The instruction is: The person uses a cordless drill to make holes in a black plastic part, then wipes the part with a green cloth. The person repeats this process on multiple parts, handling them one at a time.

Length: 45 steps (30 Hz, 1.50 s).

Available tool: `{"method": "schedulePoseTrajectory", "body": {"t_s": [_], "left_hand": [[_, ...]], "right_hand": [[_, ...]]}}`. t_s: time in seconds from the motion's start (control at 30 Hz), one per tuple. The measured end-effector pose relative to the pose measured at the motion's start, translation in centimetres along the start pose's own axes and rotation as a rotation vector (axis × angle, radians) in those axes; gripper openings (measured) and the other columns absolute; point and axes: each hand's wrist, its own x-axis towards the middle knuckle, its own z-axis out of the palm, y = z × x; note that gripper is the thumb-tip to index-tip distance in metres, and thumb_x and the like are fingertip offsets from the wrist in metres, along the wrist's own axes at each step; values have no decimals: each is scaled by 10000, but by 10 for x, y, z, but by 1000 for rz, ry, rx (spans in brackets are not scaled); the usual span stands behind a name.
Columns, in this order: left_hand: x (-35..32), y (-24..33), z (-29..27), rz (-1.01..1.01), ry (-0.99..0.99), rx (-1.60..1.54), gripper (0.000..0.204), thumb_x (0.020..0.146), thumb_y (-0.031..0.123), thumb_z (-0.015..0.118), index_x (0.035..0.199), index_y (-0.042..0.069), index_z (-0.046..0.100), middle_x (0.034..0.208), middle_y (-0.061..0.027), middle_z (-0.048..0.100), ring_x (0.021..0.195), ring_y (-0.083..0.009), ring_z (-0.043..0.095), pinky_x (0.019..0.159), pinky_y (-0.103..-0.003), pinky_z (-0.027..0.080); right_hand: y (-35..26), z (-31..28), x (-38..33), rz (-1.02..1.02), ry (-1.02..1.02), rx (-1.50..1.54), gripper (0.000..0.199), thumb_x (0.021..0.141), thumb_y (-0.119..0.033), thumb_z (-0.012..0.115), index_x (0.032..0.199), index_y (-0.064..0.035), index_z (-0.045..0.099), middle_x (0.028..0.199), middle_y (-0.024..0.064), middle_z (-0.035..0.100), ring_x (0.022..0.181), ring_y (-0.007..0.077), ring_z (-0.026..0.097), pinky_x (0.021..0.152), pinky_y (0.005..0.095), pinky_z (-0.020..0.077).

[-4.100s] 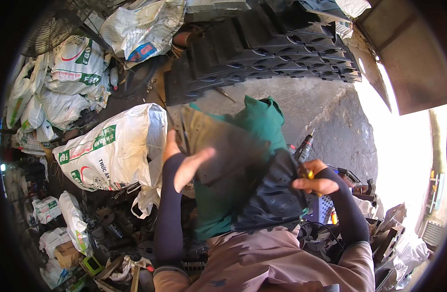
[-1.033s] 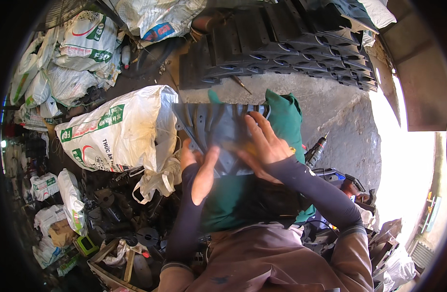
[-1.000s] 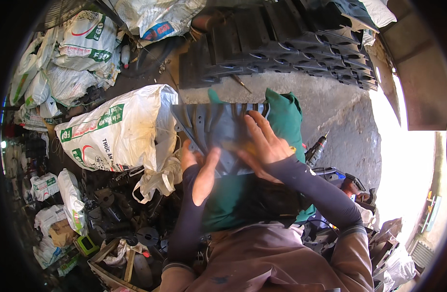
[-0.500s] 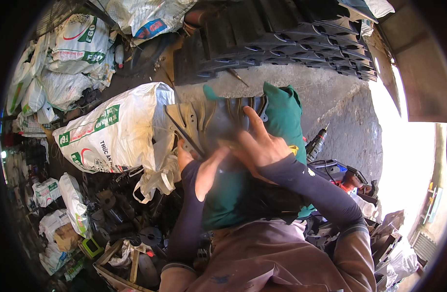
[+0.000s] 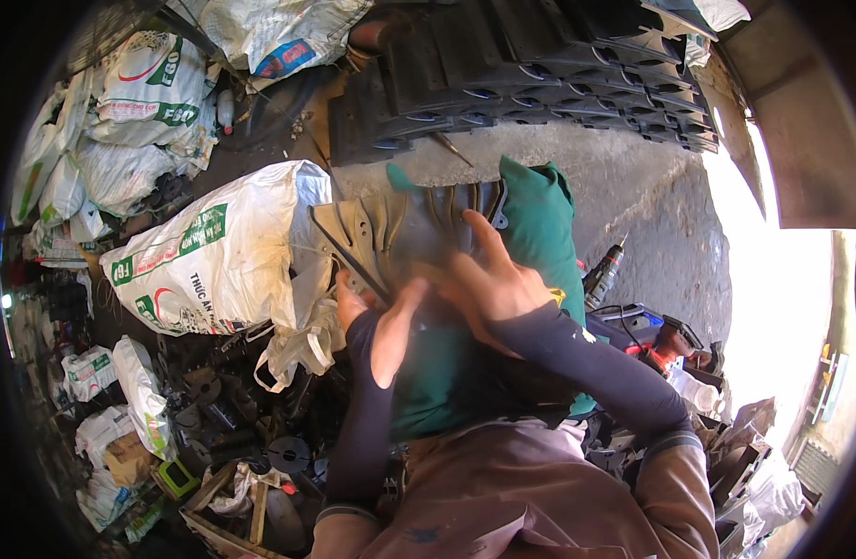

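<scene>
A ribbed, dusty grey-brown panel (image 5: 381, 219) with curved grooves and small holes lies on a green cushion (image 5: 544, 219) across my lap. My left hand (image 5: 381, 321) grips its near left edge, fingers at the side and thumb toward the middle. Over the panel's near right part is my right hand (image 5: 502, 284), its index finger stretched along the grooves. The other fingers of that hand are smeared by motion, and what lies under them is hidden. A dark straight strip (image 5: 349, 256) runs slantwise along the panel's left end.
Left of the panel lies a white printed sack (image 5: 204, 247). Stacked black panels (image 5: 540, 79) stand at the far side. To the right are a drill-like tool (image 5: 605, 275) and a red power tool (image 5: 673, 345). A wooden box (image 5: 232, 522) with loose items sits at lower left.
The panel and both hands appear slightly further left in view. My left hand keeps its grip, and the right hand stays over the panel, its fingers still blurred.
</scene>
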Motion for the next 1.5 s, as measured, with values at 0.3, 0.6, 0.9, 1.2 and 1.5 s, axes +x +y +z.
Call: {"method": "schedulePoseTrajectory", "body": {"t_s": [0.3, 0.6, 0.9, 1.2, 1.5], "left_hand": [[-2, 4, 3, -10, -65, -114, 438, 789, -30, 708, 1170, 24, 498, 1056, -81, 630, 919, -150, 621, 811, -281, 493], [-1, 0, 9, -2, -30, -156, 371, 808, -10, 699, 1141, 21, 538, 1040, -75, 643, 909, -136, 619, 798, -264, 482], [17, 19, -40, -388, -239, -118, 372, 881, 166, 636, 1182, -26, 532, 1067, -104, 647, 913, -176, 638, 845, -284, 474], [48, 10, -34, -241, -354, -387, 332, 943, 197, 562, 1206, -5, 536, 1069, -54, 636, 952, -143, 608, 859, -278, 459], [28, 71, -31, 314, -204, -81, 296, 887, 90, 635, 1157, -17, 578, 1081, -64, 639, 954, -134, 603, 842, -285, 469]], "right_hand": [[-5, 2, 1, -10, 50, -15, 188, 785, -171, 696, 862, -64, 561, 1283, 242, 468, 792, 318, 660, 556, 371, 550], [-15, 12, -7, 140, 89, 8, 168, 813, -159, 676, 863, -51, 557, 1255, 228, 497, 796, 344, 655, 578, 388, 552], [2, -62, -25, 351, -99, 496, 262, 873, -177, 655, 1050, -7, 565, 956, 147, 629, 806, 276, 645, 744, 338, 506], [-29, 2, -166, -87, -576, 37, 242, 805, -254, 658, 943, -61, 613, 810, 93, 619, 620, 228, 601, 523, 365, 488], [-12, -24, -147, -233, 167, -7, 424, 638, -179, 770, 1001, -6, 635, 936, 181, 633, 770, 318, 631, 668, 398, 514]]}}
